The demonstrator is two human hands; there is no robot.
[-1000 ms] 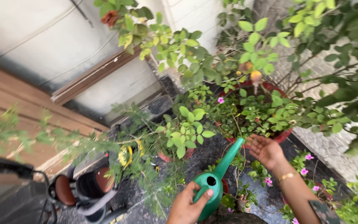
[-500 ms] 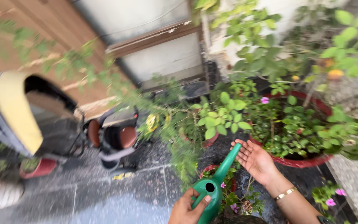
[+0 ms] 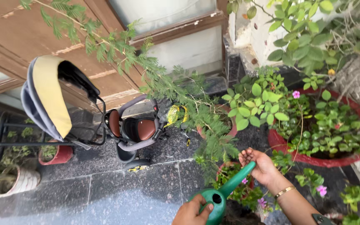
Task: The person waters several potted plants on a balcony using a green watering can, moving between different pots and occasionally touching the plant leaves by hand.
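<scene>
Hands meet on a green watering can (image 3: 215, 201) at the bottom edge of the head view; the left hand (image 3: 192, 212) is closed around the can's body near the round filling hole, thumb lying across the top; the right hand (image 3: 260, 163) reaches forward from the lower right, wrist bent, a gold bangle (image 3: 284, 191) on it, palm turned up and fingers loosely curled under the tip of the long spout (image 3: 240, 178), cradling it rather than gripping it tightly; the can sits low in the frame, tilted so the spout rises away from the person over a small pot of pink flowers (image 3: 235, 183); just beyond stands a feathery-leaved plant (image 3: 196, 108), and to the right a wide red pot (image 3: 313, 156) full of leafy green; on the dark stone floor (image 3: 105, 191) to the left is a child's tricycle (image 3: 134, 129) with a grey and yellow canopy (image 3: 48, 96), well apart from both hands.
</scene>
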